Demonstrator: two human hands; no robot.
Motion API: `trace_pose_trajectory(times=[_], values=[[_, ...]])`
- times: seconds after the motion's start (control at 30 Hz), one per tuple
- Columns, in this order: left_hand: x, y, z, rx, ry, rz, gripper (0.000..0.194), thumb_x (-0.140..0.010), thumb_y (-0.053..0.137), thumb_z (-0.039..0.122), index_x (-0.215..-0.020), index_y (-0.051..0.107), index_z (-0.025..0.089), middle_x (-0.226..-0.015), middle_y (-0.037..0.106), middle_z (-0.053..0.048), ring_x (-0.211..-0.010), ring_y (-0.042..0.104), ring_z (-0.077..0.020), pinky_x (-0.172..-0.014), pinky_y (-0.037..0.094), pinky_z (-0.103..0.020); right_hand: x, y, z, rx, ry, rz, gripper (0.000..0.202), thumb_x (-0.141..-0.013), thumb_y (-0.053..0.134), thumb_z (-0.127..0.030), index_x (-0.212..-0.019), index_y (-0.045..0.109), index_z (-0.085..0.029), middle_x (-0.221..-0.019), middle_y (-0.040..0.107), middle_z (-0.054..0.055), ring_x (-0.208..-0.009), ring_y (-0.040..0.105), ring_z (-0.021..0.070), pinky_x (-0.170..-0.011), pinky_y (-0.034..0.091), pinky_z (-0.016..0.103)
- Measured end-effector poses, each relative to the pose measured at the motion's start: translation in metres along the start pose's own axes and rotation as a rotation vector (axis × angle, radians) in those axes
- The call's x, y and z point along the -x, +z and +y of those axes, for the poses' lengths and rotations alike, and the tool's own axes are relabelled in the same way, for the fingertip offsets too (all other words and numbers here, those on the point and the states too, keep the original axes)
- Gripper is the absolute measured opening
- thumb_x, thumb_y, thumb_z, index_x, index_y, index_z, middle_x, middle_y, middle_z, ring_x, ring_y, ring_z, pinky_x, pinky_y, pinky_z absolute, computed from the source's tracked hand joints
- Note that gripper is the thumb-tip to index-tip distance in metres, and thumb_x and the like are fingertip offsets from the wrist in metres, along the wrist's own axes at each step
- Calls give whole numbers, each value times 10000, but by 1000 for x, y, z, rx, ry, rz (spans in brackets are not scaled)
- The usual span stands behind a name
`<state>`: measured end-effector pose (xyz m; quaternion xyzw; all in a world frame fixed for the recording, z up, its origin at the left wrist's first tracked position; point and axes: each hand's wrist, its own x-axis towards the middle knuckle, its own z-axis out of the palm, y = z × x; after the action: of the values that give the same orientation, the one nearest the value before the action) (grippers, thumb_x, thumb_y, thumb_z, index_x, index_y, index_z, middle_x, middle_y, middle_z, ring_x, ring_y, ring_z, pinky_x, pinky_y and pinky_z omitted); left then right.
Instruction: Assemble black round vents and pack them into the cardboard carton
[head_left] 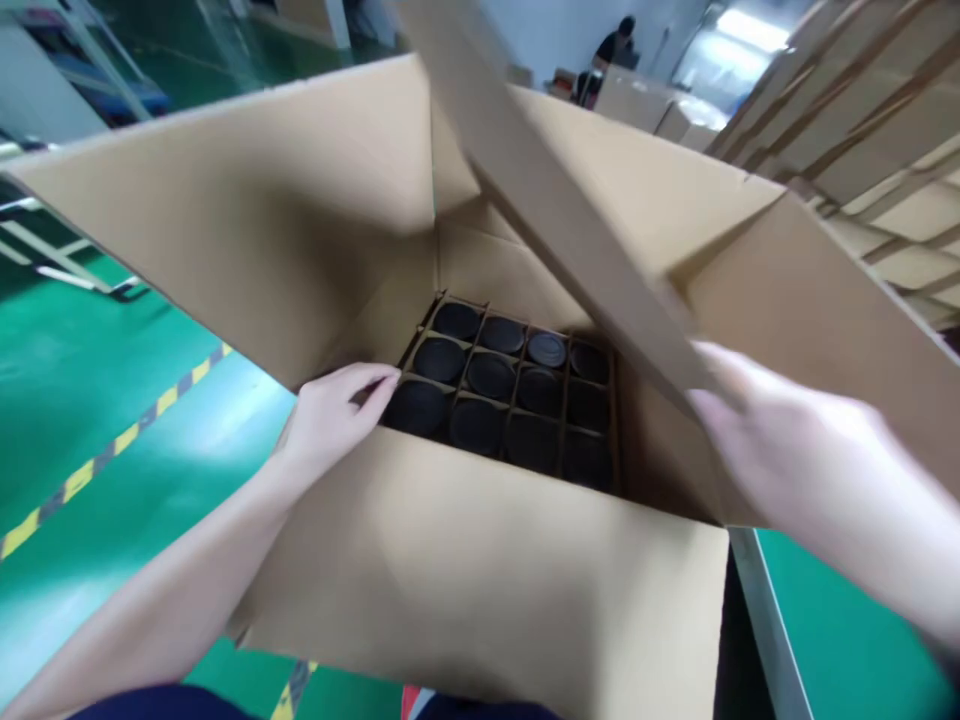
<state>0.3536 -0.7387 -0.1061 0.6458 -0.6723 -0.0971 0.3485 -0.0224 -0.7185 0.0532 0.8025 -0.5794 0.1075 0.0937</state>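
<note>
A large cardboard box stands open with its flaps spread outward. Down inside it, black round items sit in the cells of a cardboard divider. At the box's near left corner is my left hand, its thumb and fingertips pressed together by the divider's edge; what they pinch, if anything, is too small to tell. My right hand, blurred, grips the lower right end of a long cardboard piece, which slants up to the left across the box opening.
Flat cardboard leans in stacks at the right. A person is at the back beside cardboard boxes. White metal frames stand at the left on a green floor with yellow-black tape.
</note>
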Motion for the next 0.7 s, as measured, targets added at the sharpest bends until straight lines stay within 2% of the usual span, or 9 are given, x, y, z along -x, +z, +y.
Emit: trace_pose_trajectory(times=[0.07, 0.17, 0.23, 0.3, 0.37, 0.47, 0.57, 0.63, 0.7], values=[[7, -8, 6, 3, 129, 173, 226, -957, 557, 361, -969, 741, 231, -964, 786, -36, -838, 728, -209, -811, 567, -322, -5, 22, -19, 10, -101, -69, 611, -978, 395, -128, -1555, 420, -328, -1322, 670, 92, -1111, 699, 291, -895, 622, 432], [15, -24, 18, 82, 386, 402, 154, -873, 670, 204, -1004, 735, 253, -889, 781, -3, -718, 709, -200, -723, 570, -336, -11, 62, -47, 50, -221, -227, 702, -887, 377, -6, -1570, 413, -166, -1459, 564, 168, -1341, 550, 341, -1062, 533, 477], [16, -35, 30, 131, 524, 479, 255, -829, 706, 138, -1047, 730, 266, -891, 777, 9, -711, 704, -205, -704, 567, -340, -11, 86, -60, 83, -250, -286, 677, -884, 390, 8, -1555, 420, -78, -1442, 546, 236, -1343, 523, 374, -1083, 499, 498], [11, -41, 44, 144, 582, 448, 248, -838, 706, 140, -1049, 727, 269, -912, 771, 10, -751, 712, -208, -740, 571, -338, -11, 105, -65, 74, -258, -313, 631, -928, 375, -12, -1557, 403, -49, -1410, 547, 266, -1305, 534, 379, -1066, 493, 514], [-2, -41, 57, 115, 548, 290, 164, -903, 657, 230, -1049, 727, 257, -968, 770, -5, -836, 726, -216, -827, 577, -341, -13, 120, -63, 22, -258, -362, 594, -989, 349, -59, -1582, 363, -81, -1434, 529, 256, -1330, 505, 361, -1085, 463, 538], [-32, -20, 73, -27, 453, -172, 387, -984, 489, 426, -1249, 694, 232, -1257, 718, -74, -1166, 674, -279, -1052, 517, -406, -20, 129, -54, -119, -179, -551, 633, -1076, 439, -365, -1640, 235, -164, -1602, 352, 236, -1496, 298, 395, -1169, 304, 662], [-66, 25, 85, -235, 431, -666, 637, -953, 478, 522, -1525, 486, 240, -1613, 408, -136, -1505, 350, -357, -1202, 343, -514, -14, 121, -42, -301, -122, -654, 882, -1014, 426, -691, -1663, 122, -179, -1688, 121, 234, -1570, 63, 413, -1204, 145, 709], [-83, 65, 91, -351, 395, -908, 820, -894, 557, 598, -1610, 328, 270, -1694, 186, -163, -1554, 190, -406, -1214, 285, -558, 3, 108, -35, -355, -173, -599, 819, -1032, 356, -694, -1654, 193, -188, -1689, 136, 222, -1577, 53, 385, -1221, 125, 684], [-92, 105, 94, -442, 339, -1095, 971, -839, 604, 675, -1640, 219, 284, -1699, 113, -189, -1548, 177, -438, -1210, 271, -574, 32, 92, -28, -330, -242, -531, 721, -1052, 353, -648, -1604, 357, -184, -1660, 253, 217, -1566, 137, 383, -1223, 140, 682]])
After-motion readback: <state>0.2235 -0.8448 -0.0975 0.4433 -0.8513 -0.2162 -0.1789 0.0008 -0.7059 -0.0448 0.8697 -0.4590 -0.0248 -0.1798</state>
